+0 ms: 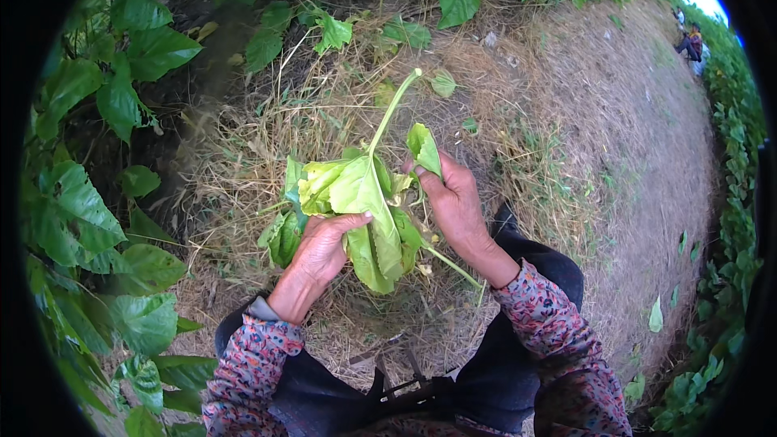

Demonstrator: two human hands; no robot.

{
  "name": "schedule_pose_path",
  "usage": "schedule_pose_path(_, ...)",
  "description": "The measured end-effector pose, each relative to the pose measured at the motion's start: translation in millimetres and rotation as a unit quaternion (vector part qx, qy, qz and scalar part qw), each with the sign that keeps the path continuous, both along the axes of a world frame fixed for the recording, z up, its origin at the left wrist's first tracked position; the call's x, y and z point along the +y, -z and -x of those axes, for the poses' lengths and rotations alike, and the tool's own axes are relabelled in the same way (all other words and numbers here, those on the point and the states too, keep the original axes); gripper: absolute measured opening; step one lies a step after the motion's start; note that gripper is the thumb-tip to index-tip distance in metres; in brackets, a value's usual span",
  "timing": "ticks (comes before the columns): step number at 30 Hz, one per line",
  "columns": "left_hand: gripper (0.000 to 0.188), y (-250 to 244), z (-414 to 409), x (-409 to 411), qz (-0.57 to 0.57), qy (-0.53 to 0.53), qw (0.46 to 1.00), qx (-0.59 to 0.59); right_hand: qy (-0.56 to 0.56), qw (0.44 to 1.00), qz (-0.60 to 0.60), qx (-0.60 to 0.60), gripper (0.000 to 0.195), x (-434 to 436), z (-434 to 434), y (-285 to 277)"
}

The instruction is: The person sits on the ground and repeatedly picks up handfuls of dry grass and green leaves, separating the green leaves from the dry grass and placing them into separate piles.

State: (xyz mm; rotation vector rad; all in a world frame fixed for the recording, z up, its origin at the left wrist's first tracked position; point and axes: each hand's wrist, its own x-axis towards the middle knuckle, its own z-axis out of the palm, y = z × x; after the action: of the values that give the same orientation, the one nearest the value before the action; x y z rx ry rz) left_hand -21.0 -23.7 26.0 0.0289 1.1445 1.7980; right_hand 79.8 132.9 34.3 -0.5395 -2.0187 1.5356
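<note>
A bundle of large green leaves (pixel 364 194) with pale stalks is held in my left hand (pixel 318 252), whose thumb lies across the front leaf. One thick stalk (pixel 394 109) points up and away from the bundle, and a thinner stalk (pixel 452 264) sticks out at its lower right. To the right of the bundle, my right hand (pixel 458 206) pinches a smaller green leaf (pixel 425 149) between thumb and fingers. Its other fingertips are partly hidden behind that leaf.
Leafy plants (pixel 79 206) stand close on the left and across the top. Dry grass (pixel 261 152) and loose leaves lie on the ground. A green plant row (pixel 731 224) runs along the right, with a seated person (pixel 690 42) far off. My knees are below my hands.
</note>
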Motion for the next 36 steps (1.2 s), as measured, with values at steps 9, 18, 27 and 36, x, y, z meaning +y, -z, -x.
schedule_pose_path(9,0.035,9.3,-5.4,-1.2,0.054,0.041,0.965,0.252,-0.228,0.916,0.294,-0.148,0.038,2.0,-11.2,4.6)
schedule_pose_path(18,0.045,5.8,14.7,-0.2,0.017,-0.039,0.994,0.098,-0.114,0.932,0.292,-0.184,0.046,11.5,-10.2,2.5)
schedule_pose_path(27,0.051,-4.1,10.9,-0.2,0.014,-0.015,0.992,0.128,-0.009,0.965,0.262,0.028,0.04,11.5,-2.7,-9.8)
schedule_pose_path(36,0.07,23.4,0.8,0.7,0.178,0.115,0.939,0.271,-0.042,0.994,0.015,-0.101,0.057,-8.1,8.9,9.8)
